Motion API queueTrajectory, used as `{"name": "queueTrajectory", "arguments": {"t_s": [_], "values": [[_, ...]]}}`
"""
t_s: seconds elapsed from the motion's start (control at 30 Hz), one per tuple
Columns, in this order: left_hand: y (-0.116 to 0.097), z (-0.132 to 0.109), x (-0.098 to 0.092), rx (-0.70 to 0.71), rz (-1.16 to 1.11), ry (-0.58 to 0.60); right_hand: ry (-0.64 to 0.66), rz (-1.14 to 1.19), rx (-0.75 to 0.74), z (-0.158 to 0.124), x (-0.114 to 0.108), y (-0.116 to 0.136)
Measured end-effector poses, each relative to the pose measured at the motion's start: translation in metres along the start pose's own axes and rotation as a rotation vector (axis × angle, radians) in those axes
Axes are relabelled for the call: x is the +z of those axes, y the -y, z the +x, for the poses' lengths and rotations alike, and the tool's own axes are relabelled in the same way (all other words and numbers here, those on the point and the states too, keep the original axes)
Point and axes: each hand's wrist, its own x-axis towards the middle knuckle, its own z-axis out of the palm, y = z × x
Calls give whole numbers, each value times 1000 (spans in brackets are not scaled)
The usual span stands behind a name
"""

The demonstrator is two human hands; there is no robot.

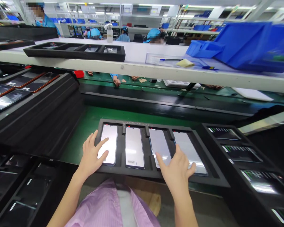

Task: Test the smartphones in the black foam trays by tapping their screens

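Note:
A black foam tray [216, 171] lies on the green bench in front of me, with several smartphones with lit white screens in its slots. My left hand [91, 154] is at the tray's left end. Its fingers are spread, with index finger and thumb over the leftmost smartphone [112, 142]. Beside that, a second smartphone [134, 145] has a small label near its lower edge. My right hand [177, 165] is spread between the third smartphone [159, 143] and the rightmost smartphone [188, 146]. Whether the fingertips press on the screens I cannot tell. Neither hand grips anything.
Stacked black trays [35, 110] rise on the left, dark-screened phones on top. Another tray of phones [239, 151] stands at right. A shelf [134, 67] crosses ahead, carrying a black tray [75, 52] and blue bins [246, 44]. Co-workers' hands [116, 82] show beyond.

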Motion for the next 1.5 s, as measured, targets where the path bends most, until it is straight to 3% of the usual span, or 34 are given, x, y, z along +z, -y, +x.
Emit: {"name": "queueTrajectory", "arguments": {"t_s": [0.1,0.23,0.37,0.53,0.67,1.3,1.5], "values": [[-1,4,-2,164,252,40,80,-27,33,6,0,0],[-19,19,-8,296,374,186,149,-97,56,11,1,0],[-62,34,-1,205,447,228,139,-159,25,14,5,3],[-97,38,32,1,568,190,132,-174,28,22,9,4],[-94,39,44,-14,576,159,149,-176,26,26,8,-1],[-88,44,43,19,555,116,238,-202,-57,35,16,-18],[-91,46,45,21,551,146,146,-200,-31,33,13,-17]]}}
